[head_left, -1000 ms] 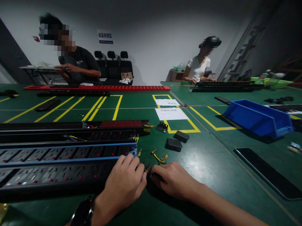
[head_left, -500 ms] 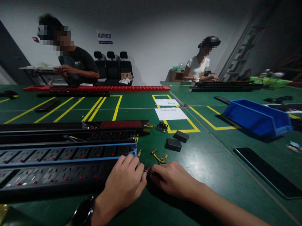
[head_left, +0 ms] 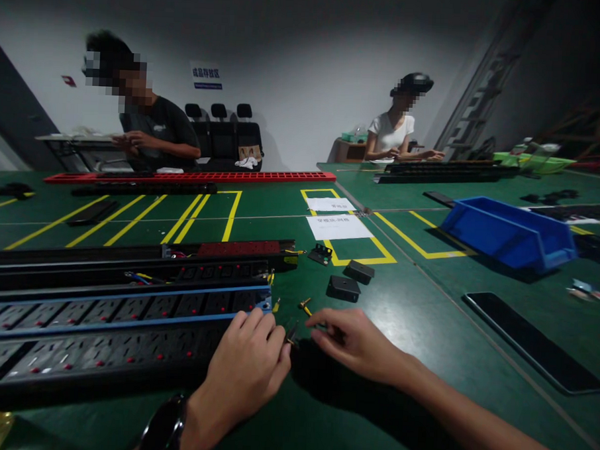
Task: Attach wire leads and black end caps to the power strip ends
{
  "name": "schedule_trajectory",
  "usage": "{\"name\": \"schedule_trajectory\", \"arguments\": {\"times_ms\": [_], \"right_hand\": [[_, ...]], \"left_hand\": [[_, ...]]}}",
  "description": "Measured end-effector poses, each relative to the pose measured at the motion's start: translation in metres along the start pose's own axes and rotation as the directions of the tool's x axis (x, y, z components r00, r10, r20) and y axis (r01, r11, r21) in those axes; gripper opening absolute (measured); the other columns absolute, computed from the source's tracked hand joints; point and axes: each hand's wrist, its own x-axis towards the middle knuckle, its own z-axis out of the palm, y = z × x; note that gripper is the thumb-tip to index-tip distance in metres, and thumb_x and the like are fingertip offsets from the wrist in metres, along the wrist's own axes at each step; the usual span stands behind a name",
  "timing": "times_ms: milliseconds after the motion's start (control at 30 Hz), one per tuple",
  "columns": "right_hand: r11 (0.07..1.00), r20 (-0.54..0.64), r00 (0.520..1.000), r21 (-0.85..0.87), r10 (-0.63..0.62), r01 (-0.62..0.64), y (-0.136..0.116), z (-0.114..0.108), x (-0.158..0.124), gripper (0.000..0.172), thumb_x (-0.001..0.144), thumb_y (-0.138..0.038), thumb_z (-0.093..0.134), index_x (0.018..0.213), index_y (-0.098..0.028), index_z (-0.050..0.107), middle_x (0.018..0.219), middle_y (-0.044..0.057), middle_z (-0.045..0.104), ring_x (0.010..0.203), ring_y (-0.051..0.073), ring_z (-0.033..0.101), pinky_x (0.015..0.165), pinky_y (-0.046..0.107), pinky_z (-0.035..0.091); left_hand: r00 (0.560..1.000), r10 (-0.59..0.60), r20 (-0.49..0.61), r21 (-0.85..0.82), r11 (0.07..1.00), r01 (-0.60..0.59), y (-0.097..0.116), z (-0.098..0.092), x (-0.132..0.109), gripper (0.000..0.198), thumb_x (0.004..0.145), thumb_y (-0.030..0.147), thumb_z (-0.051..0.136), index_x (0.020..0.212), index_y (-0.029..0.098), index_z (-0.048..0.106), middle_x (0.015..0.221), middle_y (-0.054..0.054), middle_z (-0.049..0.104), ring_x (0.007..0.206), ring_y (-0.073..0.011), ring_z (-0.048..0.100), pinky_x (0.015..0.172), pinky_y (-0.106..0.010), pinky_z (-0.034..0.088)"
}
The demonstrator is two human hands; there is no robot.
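My left hand (head_left: 252, 355) is closed at the near end of a black power strip (head_left: 139, 360) with sockets and red dots. Its thumb and fingers pinch a small dark, pointed piece (head_left: 292, 331) with a brassy bit; most of it is hidden. Just to the right is my right hand (head_left: 349, 340), its thumb and index finger slightly apart, with nothing visible in them. Beyond its fingertips lies a short yellow wire (head_left: 305, 306) with metal ends, partly covered by the hand. A blue-edged socket strip (head_left: 127, 307) lies alongside the black one.
Two small black end caps (head_left: 343, 288) and a black bracket (head_left: 320, 254) lie ahead. To the right are a phone (head_left: 531, 341) and a blue bin (head_left: 508, 234). Paper sheets (head_left: 340, 227) lie on the green table. Two people work across it, behind a red strip (head_left: 262, 176).
My right hand has moved away from the left, slightly up and right, and its fingers have parted. It now covers part of the yellow wire. The left hand stays in place.
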Motion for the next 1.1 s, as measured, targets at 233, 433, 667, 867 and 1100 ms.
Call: {"name": "schedule_trajectory", "arguments": {"times_ms": [233, 433, 667, 867, 1100], "right_hand": [[0.973, -0.221, 0.966, -0.158, 0.134, -0.171, 0.028, -0.034, 0.003, 0.035, 0.103, -0.033, 0.051, 0.129, -0.020, 0.071, 0.075, 0.000, 0.065, 0.063, 0.017, 0.059, 0.063, 0.030, 0.043], [0.956, -0.030, 0.990, -0.256, 0.139, -0.142, 0.029, -0.038, 0.001, 0.036, 0.103, -0.026, 0.054, 0.135, -0.023, 0.070, 0.107, 0.008, 0.075, 0.084, 0.020, 0.070, 0.072, 0.031, 0.048], [0.930, 0.032, 0.962, -0.267, 0.272, -0.254, 0.026, -0.053, 0.002, 0.016, 0.102, -0.024, 0.062, 0.110, -0.023, 0.075, 0.092, 0.004, 0.078, 0.079, 0.020, 0.070, 0.068, 0.031, 0.042], [0.951, 0.187, 0.948, -0.225, 0.258, -0.215, 0.029, -0.057, -0.003, 0.010, 0.092, -0.027, 0.079, 0.099, -0.022, 0.077, 0.086, 0.001, 0.076, 0.072, 0.016, 0.066, 0.063, 0.028, 0.040], [0.966, 0.163, 0.965, -0.193, 0.204, -0.171, 0.034, -0.052, -0.004, 0.008, 0.090, -0.014, 0.074, 0.089, -0.021, 0.078, 0.079, 0.002, 0.076, 0.068, 0.018, 0.067, 0.062, 0.029, 0.041]], "left_hand": [[1.000, -0.016, 0.000, -0.001, 1.000, 0.016, -0.001, 0.002, -0.001, 0.014, 0.100, 0.020, 0.059, 0.089, 0.020, 0.068, 0.090, -0.008, 0.066, 0.090, -0.0327, 0.059, 0.080, -0.046, 0.045], [1.000, -0.026, -0.004, 0.014, 1.000, 0.026, -0.001, 0.002, -0.001, 0.015, 0.100, 0.021, 0.058, 0.090, 0.019, 0.069, 0.090, -0.009, 0.066, 0.089, -0.0332, 0.059, 0.079, -0.046, 0.045], [0.996, -0.086, -0.012, -0.021, 0.996, 0.086, 0.000, -0.003, -0.001, 0.013, 0.098, 0.027, 0.063, 0.090, 0.020, 0.070, 0.091, -0.009, 0.067, 0.091, -0.0329, 0.059, 0.081, -0.046, 0.045], [0.990, -0.097, -0.102, -0.131, 0.988, 0.084, -0.001, -0.005, 0.000, 0.018, 0.101, 0.028, 0.054, 0.089, 0.021, 0.065, 0.088, -0.008, 0.065, 0.085, -0.0302, 0.056, 0.076, -0.044, 0.040], [0.948, -0.044, -0.314, -0.236, 0.971, -0.033, -0.001, -0.009, 0.000, 0.031, 0.105, 0.021, 0.051, 0.075, 0.022, 0.056, 0.076, -0.004, 0.058, 0.074, -0.0240, 0.050, 0.069, -0.040, 0.036]]}}
